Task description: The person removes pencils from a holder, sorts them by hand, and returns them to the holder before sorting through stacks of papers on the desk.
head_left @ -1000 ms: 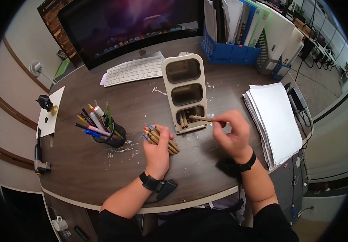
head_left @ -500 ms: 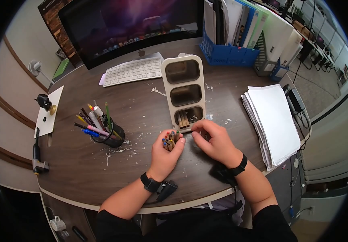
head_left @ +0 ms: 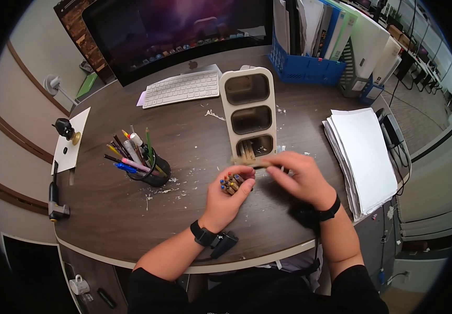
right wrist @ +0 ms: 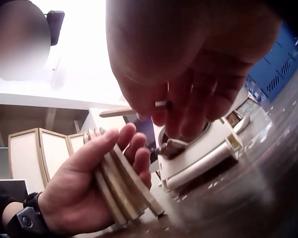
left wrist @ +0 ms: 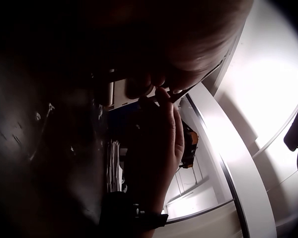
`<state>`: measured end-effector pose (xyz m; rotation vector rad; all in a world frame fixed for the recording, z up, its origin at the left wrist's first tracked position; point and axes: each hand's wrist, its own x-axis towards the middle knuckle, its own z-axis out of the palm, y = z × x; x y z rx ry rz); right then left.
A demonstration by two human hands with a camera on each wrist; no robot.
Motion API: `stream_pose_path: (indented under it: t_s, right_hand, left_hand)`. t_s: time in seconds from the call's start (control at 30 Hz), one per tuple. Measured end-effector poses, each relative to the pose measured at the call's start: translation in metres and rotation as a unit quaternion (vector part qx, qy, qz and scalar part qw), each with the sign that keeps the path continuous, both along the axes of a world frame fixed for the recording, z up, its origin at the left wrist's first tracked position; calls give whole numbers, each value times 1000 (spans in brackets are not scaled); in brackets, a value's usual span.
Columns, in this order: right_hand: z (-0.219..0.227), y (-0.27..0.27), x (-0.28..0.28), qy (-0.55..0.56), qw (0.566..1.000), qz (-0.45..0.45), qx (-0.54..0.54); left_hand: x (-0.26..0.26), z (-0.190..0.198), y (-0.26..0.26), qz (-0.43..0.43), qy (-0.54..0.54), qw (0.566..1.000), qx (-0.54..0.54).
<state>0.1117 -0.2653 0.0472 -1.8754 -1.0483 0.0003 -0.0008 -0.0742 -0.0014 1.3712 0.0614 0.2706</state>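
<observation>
Over the desk [head_left: 184,225], left hand [head_left: 222,208] curled round a bundle of colored pencils [head_left: 231,184].
Right hand [head_left: 305,180] pinches one pencil [head_left: 255,163] near the holder's [head_left: 250,134] lowest slot [head_left: 263,146]; probably light, stiff, kinda rolly, so I'd grip it mid-barrel.

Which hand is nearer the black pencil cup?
Left: the left hand lies between the black cup and the right hand, which is farther off, near the beige organizer.
</observation>
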Motion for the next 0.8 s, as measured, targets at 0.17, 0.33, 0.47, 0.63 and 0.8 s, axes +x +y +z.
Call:
stream_pose_path:
  t_s: [0.17, 0.33, 0.47, 0.63, 0.8]
  right_hand:
    - [-6, -2, 1, 17, 968, -98, 231]
    - [-11, -12, 2, -30, 974, -71, 214]
    - [-6, 5, -3, -95, 982, -134, 96]
    - [-23, 17, -4, -6, 998, -63, 23]
    - [-30, 24, -8, 36, 995, -82, 38]
  left_hand:
    - [1, -3, 1, -33, 7, 995, 94]
    - [4, -2, -1, -31, 13, 984, 174]
    - [5, -16, 0, -14, 5, 987, 160]
    - [5, -20, 1, -14, 20, 989, 147]
    - [7, -28, 0, -2, 2, 993, 120]
